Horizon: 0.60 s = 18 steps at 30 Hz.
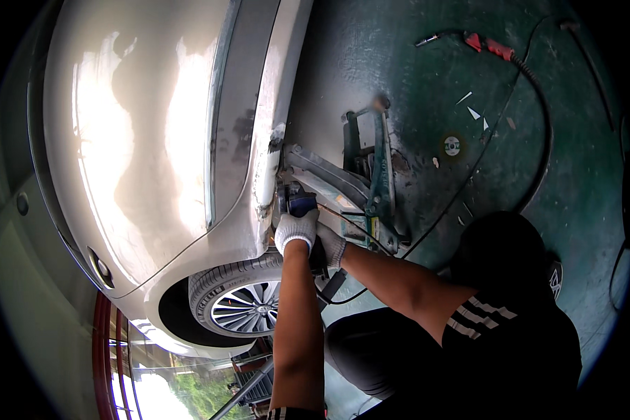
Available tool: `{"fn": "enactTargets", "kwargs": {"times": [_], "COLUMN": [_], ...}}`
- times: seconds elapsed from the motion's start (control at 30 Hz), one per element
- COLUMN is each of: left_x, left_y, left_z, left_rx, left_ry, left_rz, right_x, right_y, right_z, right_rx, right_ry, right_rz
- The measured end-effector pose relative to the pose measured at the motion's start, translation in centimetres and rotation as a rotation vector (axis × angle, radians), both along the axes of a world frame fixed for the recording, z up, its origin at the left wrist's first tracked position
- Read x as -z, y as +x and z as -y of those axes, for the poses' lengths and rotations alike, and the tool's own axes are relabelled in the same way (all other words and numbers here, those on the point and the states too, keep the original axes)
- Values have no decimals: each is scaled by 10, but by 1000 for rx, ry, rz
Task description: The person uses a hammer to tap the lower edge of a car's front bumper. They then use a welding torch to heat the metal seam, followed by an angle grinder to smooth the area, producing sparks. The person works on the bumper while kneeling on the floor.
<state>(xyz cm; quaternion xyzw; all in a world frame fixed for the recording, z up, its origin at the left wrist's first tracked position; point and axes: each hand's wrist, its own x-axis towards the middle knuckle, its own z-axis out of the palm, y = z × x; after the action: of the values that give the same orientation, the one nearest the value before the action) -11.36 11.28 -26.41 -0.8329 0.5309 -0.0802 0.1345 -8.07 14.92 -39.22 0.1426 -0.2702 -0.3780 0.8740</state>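
Note:
My gloved left hand (296, 231) is closed round a dark blue and black power tool, apparently an angle grinder (300, 200). Just beside it, my gloved right hand (330, 245) grips the tool's rear part; some of its fingers are hidden. The tool's head is close to the scraped lower sill (264, 178) of a beige car (150, 140), ahead of the wheel (248, 308). Whether it touches the metal I cannot tell.
A green lifting jack (379, 168) stands beside the sill, its arm reaching under the car. A thin cable (441, 213) crosses the green floor. Farther off lie a welding torch (490, 47) with a red handle, its hose, a round disc (452, 145) and white scraps (474, 113).

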Motion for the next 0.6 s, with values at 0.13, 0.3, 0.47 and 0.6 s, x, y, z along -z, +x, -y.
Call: {"fn": "enactTargets", "kwargs": {"times": [0.13,0.3,0.47,0.6], "left_x": [5,0,4,8], "left_y": [0,-9,12,19], "left_z": [13,9,6,1], "left_rx": [50,-11,95,48], "left_ry": [-9,-4,-51,-62], "left_rz": [11,-42,-41,-35], "right_x": [2,14,12,5], "right_y": [-3,11,20,6], "right_z": [9,16,13,3], "right_rx": [-1,-35,-16,-87], "right_ry": [25,-31,-59,-21], "right_rz": [-52,25,101,-32]}}
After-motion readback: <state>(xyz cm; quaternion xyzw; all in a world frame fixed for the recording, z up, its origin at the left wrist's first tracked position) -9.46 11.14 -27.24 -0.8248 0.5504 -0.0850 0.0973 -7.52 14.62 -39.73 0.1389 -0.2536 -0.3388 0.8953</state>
